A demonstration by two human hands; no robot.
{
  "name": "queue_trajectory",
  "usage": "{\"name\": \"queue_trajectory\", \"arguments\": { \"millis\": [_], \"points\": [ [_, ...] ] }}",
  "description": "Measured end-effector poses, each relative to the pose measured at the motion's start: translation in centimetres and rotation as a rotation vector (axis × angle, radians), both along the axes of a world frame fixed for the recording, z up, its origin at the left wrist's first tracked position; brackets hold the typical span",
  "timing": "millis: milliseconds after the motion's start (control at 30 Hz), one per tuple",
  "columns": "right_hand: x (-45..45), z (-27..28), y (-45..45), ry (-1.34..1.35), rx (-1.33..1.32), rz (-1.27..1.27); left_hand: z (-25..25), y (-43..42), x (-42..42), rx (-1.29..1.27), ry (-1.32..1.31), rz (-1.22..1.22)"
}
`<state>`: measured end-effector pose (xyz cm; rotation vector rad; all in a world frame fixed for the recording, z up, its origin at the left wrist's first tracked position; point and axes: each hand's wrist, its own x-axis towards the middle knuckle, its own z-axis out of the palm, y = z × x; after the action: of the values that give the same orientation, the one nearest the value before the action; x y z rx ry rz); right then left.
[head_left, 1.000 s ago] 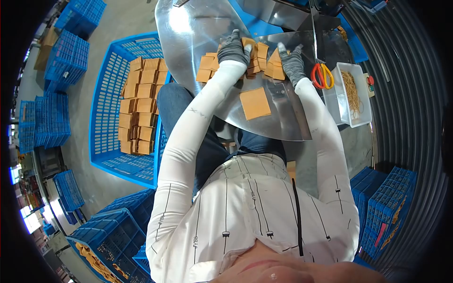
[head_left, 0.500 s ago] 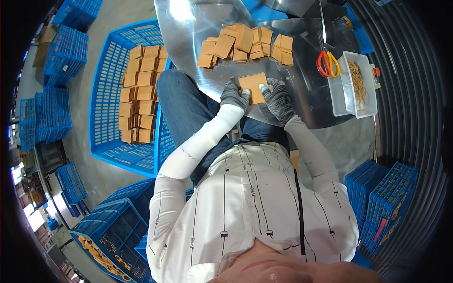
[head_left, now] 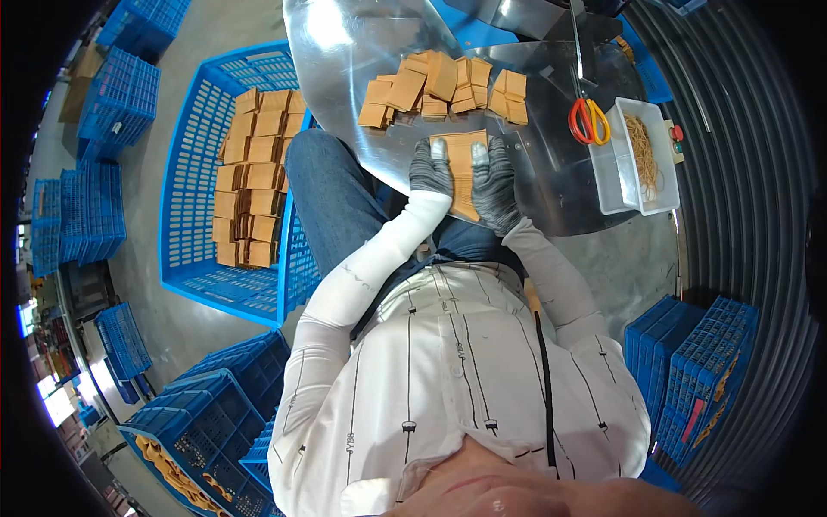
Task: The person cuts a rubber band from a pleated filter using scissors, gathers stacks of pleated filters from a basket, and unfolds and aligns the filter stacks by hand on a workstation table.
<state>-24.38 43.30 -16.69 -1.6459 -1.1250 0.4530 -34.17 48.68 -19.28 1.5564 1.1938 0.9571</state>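
Observation:
A stack of tan rectangular pieces (head_left: 462,177) is held between my two hands at the near edge of the metal table (head_left: 551,189); its layered edges face up toward me. My left hand (head_left: 431,167), in a grey glove with pale fingertips, grips the stack's left side. On its right side my right hand (head_left: 494,185), gloved the same way, is closed with the thumb lying on top. Beyond the hands lie several bundles of similar tan pieces (head_left: 441,77), and another bundle (head_left: 508,96) sits a little to their right.
Scissors with red and yellow handles (head_left: 588,121) lie right of the bundles. Beside them stands a white tray (head_left: 610,177) with rubber bands (head_left: 641,155). At my left is a blue crate (head_left: 194,289) holding rows of tan stacks (head_left: 254,177). More blue crates (head_left: 702,370) stand behind right.
The stack has tipped, so its layered edges show instead of its flat top face. Both hands have drawn closer around its sides. The view has shifted slightly.

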Motion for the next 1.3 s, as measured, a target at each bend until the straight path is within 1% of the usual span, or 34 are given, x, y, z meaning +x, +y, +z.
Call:
{"name": "queue_trajectory", "arguments": {
  "millis": [33, 67, 100, 167, 233, 267, 367, 400, 500, 533, 567, 600, 633, 667, 733, 767, 833, 900, 967, 1000, 1033, 1067, 1100, 1133, 1167, 1200, 1267, 1300],
  "points": [
    [0.1, 0.2, 0.0, 0.018, -0.001, 0.030, -0.6, 0.0, 0.0, -0.153, -0.171, -0.017],
    [0.0, 0.4, 0.0, -0.018, -0.021, 0.028, -1.2, -0.2, 0.0, -0.309, -0.340, -0.033],
    [0.2, 0.0, 0.0, 0.016, 0.009, 0.063, -1.1, -0.2, -0.3, -0.462, -0.506, -0.045],
    [0.9, -0.8, 0.3, 0.076, 0.079, 0.123, -0.8, 0.0, -0.4, -0.278, -0.365, -0.014],
    [0.6, -0.7, 0.5, 0.064, 0.141, 0.081, 1.6, 0.0, -0.2, -0.058, -0.212, 0.027],
    [0.3, -0.5, 0.7, 0.055, 0.174, 0.062, -0.4, 0.7, 0.3, 0.003, -0.124, 0.127],
    [-2.2, -0.3, -0.3, -0.052, 0.095, -0.075, 0.7, 0.8, 0.9, 0.035, -0.237, 0.265],
    [-2.4, -0.3, -0.5, -0.088, 0.069, -0.127, 1.8, 0.4, 1.1, -0.031, -0.368, 0.252],
    [-0.3, -0.4, -0.3, 0.184, -0.006, 0.050, -1.7, 1.5, 1.6, 0.068, -0.119, 0.223],
    [0.0, -0.4, -0.4, -0.054, 0.142, 0.087, -0.6, 2.4, 0.1, -0.116, -0.162, 0.032],
    [0.7, -0.1, -0.6, -0.005, 0.079, 0.175, 0.6, 2.4, -0.6, -0.230, -0.243, -0.023],
    [1.3, 1.4, -0.6, 0.042, 0.015, 0.263, 2.1, 2.3, -1.3, -0.348, -0.316, -0.069],
    [1.8, 2.1, -0.6, 0.090, -0.049, 0.347, 4.0, 2.2, -1.6, -0.336, -0.376, -0.110],
    [2.4, 0.7, -0.4, 0.060, -0.049, 0.353, 3.9, 2.1, -1.7, -0.239, -0.338, -0.124],
    [1.8, 1.5, 0.2, -0.124, 0.092, 0.203, 3.2, 2.3, -1.5, -0.036, -0.271, -0.148],
    [1.3, 2.1, 0.5, -0.214, 0.162, 0.127, 1.9, 2.1, -0.8, 0.033, -0.204, -0.090],
    [0.6, 2.5, 0.7, 0.004, 0.131, 0.111, 2.0, 1.3, -0.5, 0.022, -0.144, -0.081],
    [0.4, 1.5, 1.1, 0.156, 0.106, 0.069, 2.0, 1.3, -0.5, 0.071, -0.205, -0.124],
    [0.3, 1.4, 0.7, 0.286, 0.125, 0.145, 1.9, 2.3, -0.7, 0.153, -0.275, -0.131],
    [0.4, 1.9, 0.5, 0.337, 0.151, 0.178, 3.4, 2.3, -1.4, -0.117, -0.351, -0.279],
    [0.5, 2.5, 0.3, 0.388, 0.178, 0.211, 4.0, 2.3, -1.5, -0.174, -0.363, -0.327],
    [0.8, 3.5, 0.1, 0.465, 0.148, 0.247, 4.4, 2.4, -1.5, -0.231, -0.374, -0.378],
    [1.2, 3.0, -0.3, 0.317, 0.152, 0.224, 4.6, 2.6, -1.4, -0.287, -0.388, -0.427],
    [1.7, 2.3, -0.6, 0.168, 0.157, 0.204, 4.0, 2.6, -1.5, -0.451, -0.450, -0.463],
    [2.0, 1.7, -0.7, 0.168, 0.143, 0.183, 3.5, 2.7, -1.5, -0.617, -0.503, -0.482],
    [1.9, 2.1, -0.6, 0.168, 0.128, 0.163, 3.5, 2.9, -1.9, -0.712, -0.525, -0.520],
    [2.5, 3.3, -1.1, 0.580, -0.021, 0.264, 3.4, 2.0, -0.6, -0.855, -0.730, -0.462],
    [2.9, 2.9, -1.0, 0.517, 0.005, 0.290, 3.3, 1.5, 0.0, -0.924, -0.831, -0.428]
  ]
}}
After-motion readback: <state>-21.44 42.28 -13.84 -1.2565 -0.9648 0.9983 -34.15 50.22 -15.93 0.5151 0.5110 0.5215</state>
